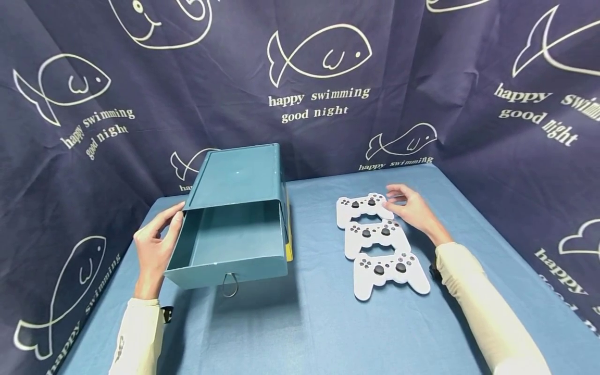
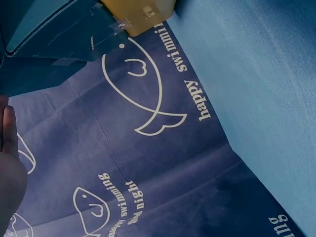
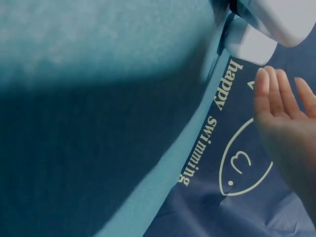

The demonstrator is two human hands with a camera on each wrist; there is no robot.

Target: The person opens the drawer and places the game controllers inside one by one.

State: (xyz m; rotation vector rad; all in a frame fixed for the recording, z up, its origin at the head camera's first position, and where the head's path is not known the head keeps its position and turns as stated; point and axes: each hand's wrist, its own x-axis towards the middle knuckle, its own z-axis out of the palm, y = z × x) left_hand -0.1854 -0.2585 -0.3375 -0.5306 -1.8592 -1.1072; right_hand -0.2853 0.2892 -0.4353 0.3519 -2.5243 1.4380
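A blue-green drawer box [image 1: 239, 174] stands on the left of the table, its drawer [image 1: 227, 273] pulled out toward me. A metal ring pull [image 1: 230, 285] hangs from the drawer's front. My left hand [image 1: 157, 242] touches the box's left side near the drawer opening, fingers fairly straight; in the left wrist view only part of it shows. On the right lie three white game controllers in a row: a far one [image 1: 344, 208], a middle one [image 1: 353, 245] and a near one [image 1: 391, 273]. Extended fingers of my right hand [image 1: 412, 208] are at the far controller's right grip.
Something yellow [image 1: 289, 245] shows along the box's right side, low down. Blue cloth covers the table [image 1: 319, 323]. Dark blue curtains [image 1: 319, 135] with white fish prints hang behind and at both sides.
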